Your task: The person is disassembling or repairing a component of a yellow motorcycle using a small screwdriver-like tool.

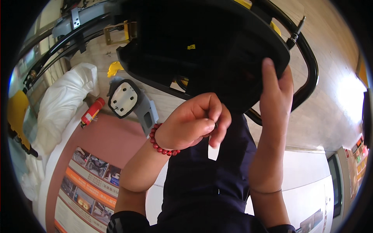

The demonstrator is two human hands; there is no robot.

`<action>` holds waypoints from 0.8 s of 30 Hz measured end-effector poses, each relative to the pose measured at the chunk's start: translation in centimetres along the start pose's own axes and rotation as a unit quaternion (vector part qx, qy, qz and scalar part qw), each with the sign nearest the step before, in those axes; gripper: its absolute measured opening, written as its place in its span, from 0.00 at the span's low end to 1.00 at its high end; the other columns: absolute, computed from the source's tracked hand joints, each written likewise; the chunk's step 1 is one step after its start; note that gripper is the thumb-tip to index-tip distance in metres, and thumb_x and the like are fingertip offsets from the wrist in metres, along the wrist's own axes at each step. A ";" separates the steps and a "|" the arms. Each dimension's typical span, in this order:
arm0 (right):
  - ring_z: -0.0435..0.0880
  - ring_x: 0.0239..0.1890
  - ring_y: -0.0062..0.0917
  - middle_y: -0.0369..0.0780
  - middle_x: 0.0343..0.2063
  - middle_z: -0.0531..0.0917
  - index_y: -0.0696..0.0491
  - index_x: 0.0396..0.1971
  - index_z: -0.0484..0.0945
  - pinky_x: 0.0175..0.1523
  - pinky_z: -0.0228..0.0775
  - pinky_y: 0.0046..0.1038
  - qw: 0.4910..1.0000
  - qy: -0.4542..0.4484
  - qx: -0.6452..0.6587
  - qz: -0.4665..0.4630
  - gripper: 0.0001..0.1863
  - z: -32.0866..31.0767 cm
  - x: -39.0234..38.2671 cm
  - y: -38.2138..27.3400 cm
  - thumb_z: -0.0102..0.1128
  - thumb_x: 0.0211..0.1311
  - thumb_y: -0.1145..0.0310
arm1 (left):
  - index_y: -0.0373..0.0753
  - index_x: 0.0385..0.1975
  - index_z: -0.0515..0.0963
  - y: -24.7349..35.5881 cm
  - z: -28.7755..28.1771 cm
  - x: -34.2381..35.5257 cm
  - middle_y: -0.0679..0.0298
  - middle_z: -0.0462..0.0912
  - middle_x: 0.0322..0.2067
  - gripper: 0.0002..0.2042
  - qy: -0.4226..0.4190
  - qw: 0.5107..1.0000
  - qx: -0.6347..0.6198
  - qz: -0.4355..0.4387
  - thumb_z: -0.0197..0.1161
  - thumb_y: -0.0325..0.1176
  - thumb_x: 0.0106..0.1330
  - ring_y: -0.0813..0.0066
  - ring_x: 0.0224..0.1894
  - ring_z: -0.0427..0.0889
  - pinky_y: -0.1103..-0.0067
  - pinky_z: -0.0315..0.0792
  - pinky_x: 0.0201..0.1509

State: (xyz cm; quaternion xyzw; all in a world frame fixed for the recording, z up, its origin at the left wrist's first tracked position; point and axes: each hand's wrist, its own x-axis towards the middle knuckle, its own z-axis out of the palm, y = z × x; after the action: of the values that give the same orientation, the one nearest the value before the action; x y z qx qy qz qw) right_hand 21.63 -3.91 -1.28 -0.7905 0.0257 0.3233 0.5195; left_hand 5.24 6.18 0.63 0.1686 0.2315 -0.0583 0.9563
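A large black panel [229, 70] with a curved rim and a small yellow sticker [191, 47] fills the upper middle. At its right end, my right hand [275, 87] grips the rim, thumb on the upper face and fingers mostly hidden behind the edge. Just below the panel's near edge, my left hand [196, 122] is closed in a pinch. A tiny dark piece [216, 126] shows between its thumb and fingers, too small to name. Red beads [155, 145] circle the left wrist.
Black tubing [311, 73] curves around the panel's right end. Left of the panel are a grey bracket with a white plate [123, 99], a yellow curved part [114, 68], a red fire extinguisher [93, 111] and white wrapping [62, 105]. A printed poster board [103, 139] stands at lower left.
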 end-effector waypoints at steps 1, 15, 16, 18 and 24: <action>0.81 0.37 0.27 0.43 0.35 0.85 0.63 0.48 0.77 0.48 0.71 0.30 1.000 -0.009 0.030 -0.002 0.19 -0.1 -0.1 0.0 0.56 0.69 0.61 | 0.40 0.38 0.64 0.2 -0.3 0.0 0.60 0.70 0.32 0.05 0.003 0.999 -0.031 0.006 0.50 0.26 0.64 0.73 0.24 0.73 0.79 0.70 0.28; 0.82 0.45 0.31 0.48 0.43 0.84 0.63 0.50 0.75 0.54 0.71 0.31 0.997 0.010 -0.075 -0.021 0.21 0.0 -0.3 -0.3 0.53 0.72 0.59 | 0.34 0.35 0.76 6.6 -4.6 -3.7 0.68 0.74 0.19 0.08 0.479 0.754 0.425 0.147 0.48 0.24 0.67 0.84 0.19 0.70 0.83 0.64 0.24; 0.82 0.46 0.32 0.49 0.43 0.84 0.63 0.50 0.75 0.54 0.71 0.31 0.995 0.021 -0.090 -0.033 0.21 0.1 -0.3 -0.3 0.53 0.72 0.58 | 0.33 0.36 0.76 6.8 -5.5 -3.6 0.66 0.75 0.19 0.07 0.501 0.659 0.523 0.204 0.51 0.27 0.68 0.81 0.20 0.72 0.81 0.66 0.25; 0.82 0.46 0.34 0.50 0.43 0.83 0.63 0.51 0.75 0.55 0.70 0.32 0.988 0.048 -0.141 -0.050 0.23 0.3 -0.2 -0.4 0.52 0.72 0.56 | 0.30 0.36 0.77 7.3 -6.8 -4.0 0.62 0.77 0.20 0.10 0.569 0.517 0.605 0.204 0.56 0.32 0.68 0.75 0.21 0.74 0.77 0.68 0.28; 0.79 0.52 0.35 0.50 0.49 0.81 0.60 0.56 0.73 0.59 0.66 0.32 0.985 0.095 -0.148 0.003 0.29 0.4 0.0 -0.2 0.47 0.73 0.48 | 0.26 0.35 0.77 7.3 -9.6 -4.0 0.54 0.78 0.20 0.23 0.584 0.563 0.583 0.049 0.67 0.47 0.61 0.66 0.25 0.79 0.73 0.72 0.32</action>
State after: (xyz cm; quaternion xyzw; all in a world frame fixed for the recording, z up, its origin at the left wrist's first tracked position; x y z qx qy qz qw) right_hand 21.54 -3.53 -1.23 -0.8854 0.0288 0.2486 0.3916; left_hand -1.03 16.48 -3.42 0.6975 0.6468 -0.0229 0.3076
